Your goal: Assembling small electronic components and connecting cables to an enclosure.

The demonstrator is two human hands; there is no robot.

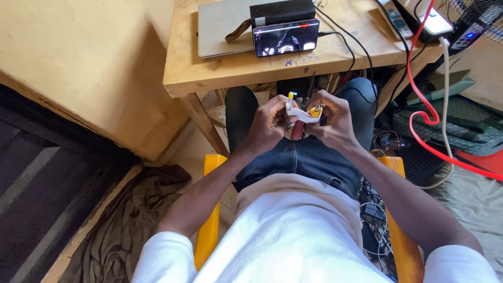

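Head view: hands hold a small white gadget with yellow tips.

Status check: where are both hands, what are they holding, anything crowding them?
Left hand and right hand both closed on small white plastic part with yellow pegs, over lap. Dark red ribbed handle beneath it. Wooden table edge close ahead.
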